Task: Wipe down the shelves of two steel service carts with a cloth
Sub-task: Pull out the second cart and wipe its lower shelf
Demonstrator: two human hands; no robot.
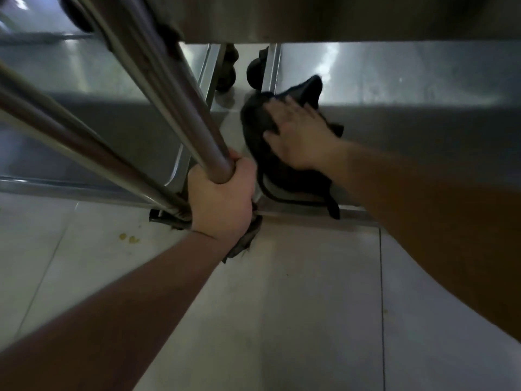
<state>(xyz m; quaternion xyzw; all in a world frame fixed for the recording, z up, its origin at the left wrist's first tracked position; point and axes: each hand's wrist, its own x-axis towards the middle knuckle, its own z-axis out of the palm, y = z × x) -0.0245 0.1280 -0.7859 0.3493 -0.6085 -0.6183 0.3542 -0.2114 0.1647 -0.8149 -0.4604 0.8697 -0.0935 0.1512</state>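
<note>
Two steel service carts stand side by side, seen from above. On the bottom shelf of the right cart (408, 88) lies a dark cloth (262, 153), near its front left corner. My right hand (301, 134) presses flat on the cloth with fingers spread. My left hand (222, 193) grips the lower end of a steel upright post (180, 108) at that corner. The left cart's bottom shelf (98, 108) lies beyond the post. A higher shelf (338, 15) overhangs the top of the view and hides the rear of both shelves.
Black caster wheels (255, 71) show in the gap between the two carts. More steel tubes (70, 136) slant across the left. Pale floor tiles (282, 292) fill the foreground, with small yellow crumbs (128, 237) at the left. A frayed dark scrap (242, 244) pokes out under my left wrist.
</note>
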